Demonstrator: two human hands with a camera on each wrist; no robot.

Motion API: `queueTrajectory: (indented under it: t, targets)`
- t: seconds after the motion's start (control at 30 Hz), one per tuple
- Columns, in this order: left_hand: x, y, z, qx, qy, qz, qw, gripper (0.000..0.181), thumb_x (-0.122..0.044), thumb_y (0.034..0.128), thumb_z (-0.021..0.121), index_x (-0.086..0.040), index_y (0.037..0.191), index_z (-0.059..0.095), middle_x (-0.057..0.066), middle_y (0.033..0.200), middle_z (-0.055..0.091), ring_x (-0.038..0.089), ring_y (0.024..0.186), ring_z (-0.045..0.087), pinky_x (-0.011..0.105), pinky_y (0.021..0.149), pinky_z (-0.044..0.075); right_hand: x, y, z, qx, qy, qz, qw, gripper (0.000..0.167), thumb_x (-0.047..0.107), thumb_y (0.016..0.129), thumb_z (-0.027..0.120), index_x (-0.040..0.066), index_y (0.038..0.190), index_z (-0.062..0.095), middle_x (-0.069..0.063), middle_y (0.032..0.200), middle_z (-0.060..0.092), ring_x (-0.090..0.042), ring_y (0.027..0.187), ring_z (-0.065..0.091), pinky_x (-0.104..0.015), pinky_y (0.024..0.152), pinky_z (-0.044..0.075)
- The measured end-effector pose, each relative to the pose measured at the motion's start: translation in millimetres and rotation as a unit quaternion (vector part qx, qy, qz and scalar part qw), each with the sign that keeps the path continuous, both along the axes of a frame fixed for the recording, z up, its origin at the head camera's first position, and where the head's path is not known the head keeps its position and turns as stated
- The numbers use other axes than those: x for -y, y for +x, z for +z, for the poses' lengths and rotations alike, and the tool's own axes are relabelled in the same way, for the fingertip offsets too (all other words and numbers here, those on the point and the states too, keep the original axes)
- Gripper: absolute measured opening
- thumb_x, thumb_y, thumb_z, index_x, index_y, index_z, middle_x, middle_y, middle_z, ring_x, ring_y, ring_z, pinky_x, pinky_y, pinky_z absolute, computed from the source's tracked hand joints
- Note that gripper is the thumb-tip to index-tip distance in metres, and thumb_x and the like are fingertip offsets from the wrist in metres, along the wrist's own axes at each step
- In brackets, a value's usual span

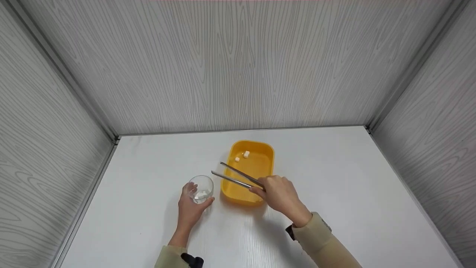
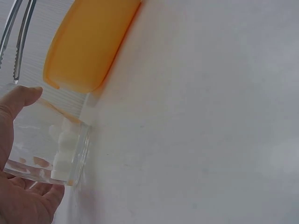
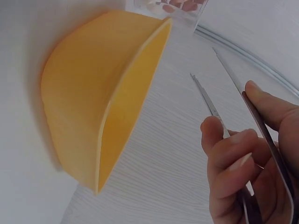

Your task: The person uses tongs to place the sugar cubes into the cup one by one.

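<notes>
My left hand [image 1: 190, 208] grips a clear drinking glass [image 1: 203, 184] on the white table, thumb on one side and fingers on the other. Several white cubes [image 2: 67, 149] lie at the bottom of the glass. My right hand [image 1: 279, 193] holds metal tongs [image 1: 238, 181] over a yellow rectangular container [image 1: 248, 201]. The tongs' two arms stand apart, tips near the container's left rim, with nothing between them. Two small white cubes [image 1: 246, 154] remain visible inside the container towards its far left. In the right wrist view, thumb and fingers [image 3: 233, 163] press the tongs' arms from either side.
The white tabletop [image 1: 334, 178] is enclosed by pale wood-grain panels [image 1: 238, 67] at the back and on both sides. Metal strips [image 1: 85, 201] run along the left edge. The glass stands just left of the container.
</notes>
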State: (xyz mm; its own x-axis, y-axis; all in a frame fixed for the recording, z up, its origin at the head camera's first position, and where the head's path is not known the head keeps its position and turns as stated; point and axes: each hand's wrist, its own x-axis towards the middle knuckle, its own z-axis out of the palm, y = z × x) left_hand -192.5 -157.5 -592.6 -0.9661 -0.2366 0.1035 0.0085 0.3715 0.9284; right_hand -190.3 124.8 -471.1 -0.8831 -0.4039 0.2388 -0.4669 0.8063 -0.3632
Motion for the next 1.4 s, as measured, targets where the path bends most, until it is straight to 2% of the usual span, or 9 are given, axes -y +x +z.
queueTrajectory:
  t: [0.37,0.77,0.97,1.4]
  targets:
    - [-2.3,0.0,-0.2,-0.001,-0.012,0.011,0.9999,0.09,-0.018,0.0697,0.088,0.003,0.14,0.037,0.024,0.138,0.051,0.039,0.129,0.048,0.049,0.107,0.04,-16,-16.8,-7.1,0.004,0.015,-0.055,0.9984,0.031,0.04,0.089,0.071,0.01,0.081,0.068,0.005,0.06,0.05,-0.013,0.049,0.043,-0.026,0.043,0.035]
    - [-1.1,0.5,2.6,-0.002,-0.015,-0.002,0.9999,0.09,-0.017,0.072,0.088,0.005,0.141,0.035,0.026,0.14,0.048,0.039,0.13,0.047,0.047,0.109,0.037,-21,-39.1,-17.4,0.014,0.056,-0.108,0.9925,0.035,0.041,0.089,0.071,0.009,0.076,0.065,0.0,0.059,0.05,-0.016,0.048,0.042,-0.028,0.042,0.035]
    - [-1.2,0.6,2.2,-0.004,-0.017,0.001,0.9998,0.09,-0.018,0.0716,0.088,0.005,0.141,0.035,0.026,0.139,0.049,0.039,0.13,0.047,0.047,0.109,0.037,-19,-49.5,-21.2,0.017,0.073,-0.116,0.9904,0.038,0.04,0.089,0.072,0.008,0.072,0.06,-0.002,0.057,0.048,-0.016,0.047,0.039,-0.029,0.041,0.034]
    - [-1.3,1.0,3.3,0.002,-0.019,0.002,0.9998,0.091,-0.018,0.0716,0.088,0.005,0.142,0.035,0.025,0.141,0.048,0.038,0.131,0.045,0.047,0.11,0.036,-12,-66.0,-26.6,0.03,0.134,-0.119,0.9834,0.039,0.044,0.088,0.071,0.006,0.079,0.068,-0.002,0.056,0.049,-0.017,0.047,0.04,-0.03,0.041,0.037]
